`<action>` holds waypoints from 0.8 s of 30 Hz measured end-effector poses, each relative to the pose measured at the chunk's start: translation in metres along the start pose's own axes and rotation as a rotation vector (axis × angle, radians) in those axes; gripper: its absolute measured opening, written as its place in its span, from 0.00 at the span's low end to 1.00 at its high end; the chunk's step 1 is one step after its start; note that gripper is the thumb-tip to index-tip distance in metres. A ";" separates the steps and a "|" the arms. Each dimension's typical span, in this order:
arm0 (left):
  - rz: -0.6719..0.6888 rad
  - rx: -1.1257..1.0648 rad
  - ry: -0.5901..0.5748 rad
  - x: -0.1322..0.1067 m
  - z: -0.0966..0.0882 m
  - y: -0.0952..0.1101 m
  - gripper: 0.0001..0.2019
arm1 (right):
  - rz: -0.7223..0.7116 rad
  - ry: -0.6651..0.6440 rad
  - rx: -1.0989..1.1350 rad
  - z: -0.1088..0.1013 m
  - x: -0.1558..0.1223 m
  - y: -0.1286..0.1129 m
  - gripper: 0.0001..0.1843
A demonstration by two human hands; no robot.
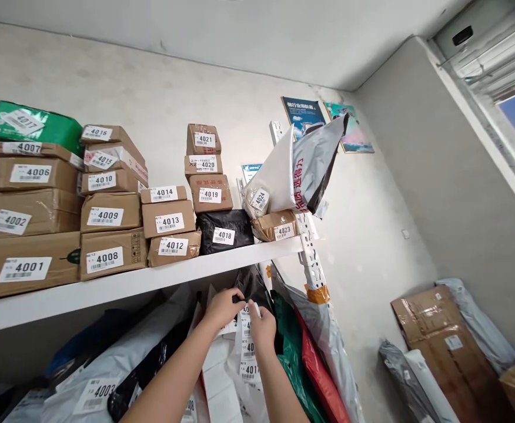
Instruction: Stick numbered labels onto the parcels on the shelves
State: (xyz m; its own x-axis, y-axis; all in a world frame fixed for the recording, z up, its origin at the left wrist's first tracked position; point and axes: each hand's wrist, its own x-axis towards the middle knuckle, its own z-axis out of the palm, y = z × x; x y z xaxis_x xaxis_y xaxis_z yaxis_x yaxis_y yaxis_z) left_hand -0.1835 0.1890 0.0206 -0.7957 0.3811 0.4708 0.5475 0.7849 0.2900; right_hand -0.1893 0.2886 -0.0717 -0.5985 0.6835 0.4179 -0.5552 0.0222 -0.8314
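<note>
My right hand is closed, its thumb and fingers pinching the upper end of a strip of white number labels, which hangs down below it. Just to the left, my left hand is closed in a pinch, its fingertips close to the strip's top; what they hold is too small to make out. Behind both hands stands a black plastic mailer bag, on the lower shelf level. A green mailer bag and a red mailer bag stand to the right of my right hand.
Above my hands runs a white shelf carrying stacked, numbered parcels, including a green box and a black parcel. A white-and-grey bag overhangs its right end by the perforated post. Cardboard boxes lean at the right wall.
</note>
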 end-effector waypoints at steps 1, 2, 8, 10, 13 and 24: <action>0.008 -0.012 -0.011 0.002 0.000 0.000 0.11 | 0.005 -0.006 0.011 -0.001 0.001 -0.001 0.26; 0.017 -0.018 -0.015 0.003 0.001 0.001 0.11 | 0.010 -0.029 0.034 -0.003 0.002 -0.001 0.25; 0.042 -0.038 -0.018 0.003 0.002 0.005 0.11 | 0.076 -0.160 0.106 -0.010 0.000 0.004 0.23; 0.051 -0.054 -0.024 0.002 0.001 0.005 0.12 | 0.093 -0.106 0.069 -0.009 -0.001 0.005 0.23; 0.072 -0.077 -0.043 0.001 0.001 0.005 0.15 | 0.084 -0.004 0.027 -0.006 -0.003 0.005 0.25; -0.164 0.068 0.000 -0.001 0.002 0.024 0.13 | 0.139 0.131 0.140 -0.013 -0.026 0.003 0.25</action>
State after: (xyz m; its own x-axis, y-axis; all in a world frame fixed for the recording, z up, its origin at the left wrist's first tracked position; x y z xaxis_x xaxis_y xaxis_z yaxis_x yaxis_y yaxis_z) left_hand -0.1703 0.2082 0.0251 -0.8732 0.2451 0.4212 0.3914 0.8677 0.3064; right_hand -0.1675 0.2807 -0.0897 -0.6001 0.7618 0.2440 -0.5527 -0.1743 -0.8150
